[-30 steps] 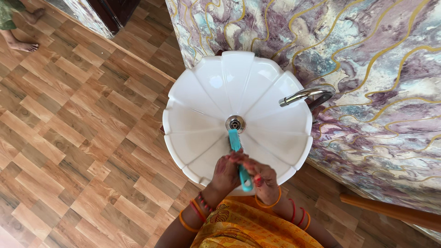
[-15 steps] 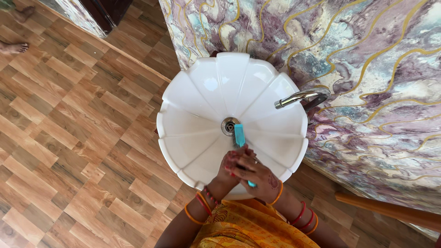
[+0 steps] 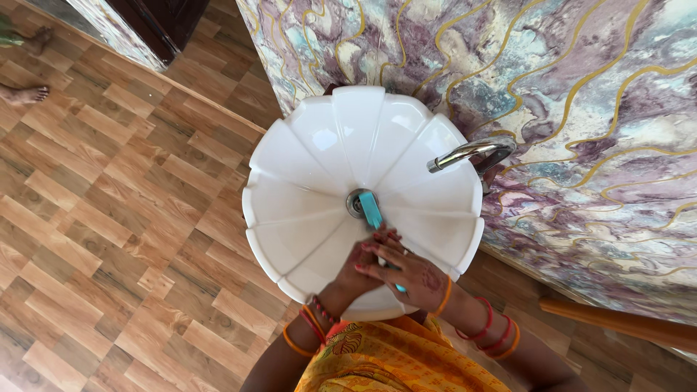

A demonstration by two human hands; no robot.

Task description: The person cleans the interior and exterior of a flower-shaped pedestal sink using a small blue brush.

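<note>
At far left, a bare foot [image 3: 25,94] of another person rests on the wood-pattern floor [image 3: 109,218], near the upper edge. A dark door [image 3: 156,25] stands above, beside the marbled wall [image 3: 581,109] of purple, teal and gold veins.

The white basin [image 3: 312,152], scalloped like a shell, juts from that wall over the floor. Its metal drain [image 3: 355,203] sits at the middle. A teal brush [image 3: 372,210] lies with its head on the drain's right edge; its handle runs down and toward the person, passing under the hands, and its end [image 3: 400,288] shows again below the right hand.

The left hand [image 3: 357,272] is curled around the handle inside the basin's near side, its wrist ringed with red and orange bangles [image 3: 308,327]. The right hand [image 3: 403,268] lies just beside and partly over it, fingers [image 3: 377,239] pointing to the drain, also closed on the handle. Both hands are together, clamped on the brush. The right wrist carries an orange bangle [image 3: 444,297], with red ones [image 3: 494,330] farther up the arm.

Below the hands is yellow-orange patterned cloth [image 3: 392,359]. To the right, a chrome tap [image 3: 472,151] reaches from the wall over the basin's rim. At lower right, a wooden pole [image 3: 617,324] lies along the foot of the wall.
</note>
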